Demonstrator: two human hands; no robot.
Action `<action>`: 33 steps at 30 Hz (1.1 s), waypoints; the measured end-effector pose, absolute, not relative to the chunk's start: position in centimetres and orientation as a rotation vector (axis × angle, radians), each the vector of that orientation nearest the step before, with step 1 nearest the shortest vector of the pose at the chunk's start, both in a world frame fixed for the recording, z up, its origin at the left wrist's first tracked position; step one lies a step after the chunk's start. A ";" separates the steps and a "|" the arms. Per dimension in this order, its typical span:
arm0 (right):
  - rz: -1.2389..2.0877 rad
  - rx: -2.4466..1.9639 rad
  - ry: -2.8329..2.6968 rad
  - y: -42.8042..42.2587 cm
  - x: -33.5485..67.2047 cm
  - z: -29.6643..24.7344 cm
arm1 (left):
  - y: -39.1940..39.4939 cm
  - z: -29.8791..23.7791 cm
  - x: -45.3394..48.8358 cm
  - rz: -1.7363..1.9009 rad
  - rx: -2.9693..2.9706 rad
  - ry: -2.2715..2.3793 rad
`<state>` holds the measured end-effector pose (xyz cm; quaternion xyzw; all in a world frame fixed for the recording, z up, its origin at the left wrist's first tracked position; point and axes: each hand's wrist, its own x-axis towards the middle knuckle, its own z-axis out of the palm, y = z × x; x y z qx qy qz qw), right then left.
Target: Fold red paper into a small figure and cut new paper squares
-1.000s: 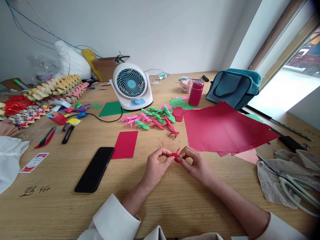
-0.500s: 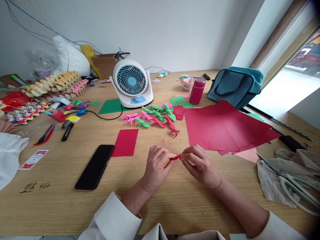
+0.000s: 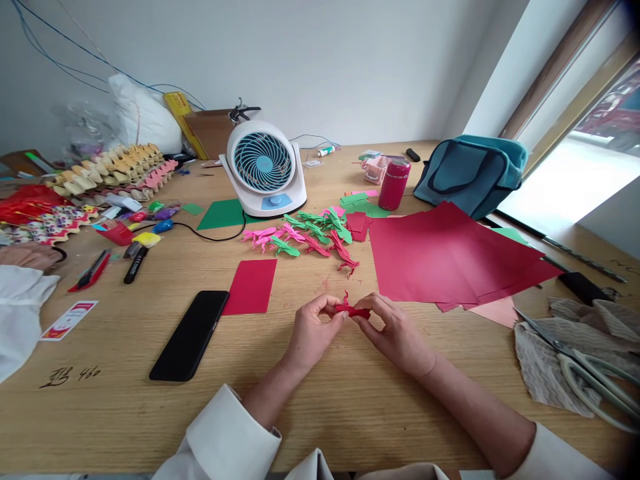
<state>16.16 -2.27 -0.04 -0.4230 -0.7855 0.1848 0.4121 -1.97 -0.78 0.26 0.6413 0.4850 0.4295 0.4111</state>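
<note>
Pale wall (image 3: 370,73) beside bright window (image 3: 570,177)

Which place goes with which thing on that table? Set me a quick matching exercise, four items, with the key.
Things:
1. Small red paper piece
2. Black phone
3. Scissors
4. Fan

Places:
A. On the crumpled cloth
B. Behind the folded paper figures
C. Pinched by the left hand and the right hand
D. Just left of the red paper rectangle

Pairs: 1-C, 2-D, 3-A, 4-B
</note>
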 end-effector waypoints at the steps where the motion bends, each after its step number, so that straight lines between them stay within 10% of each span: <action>1: 0.459 -1.068 -2.002 -2.3 16.1 -0.1 | -0.7 0.1 -2.0 1.078 1.570 1.215; 18: 0.478 -1.113 -1.872 -2.1 15.8 -0.2 | -0.8 0.4 -1.7 1.043 1.349 1.049; 33: 1.767 -0.704 -0.576 0.2 17.6 0.2 | 8.1 2.3 -2.1 1.008 2.468 1.227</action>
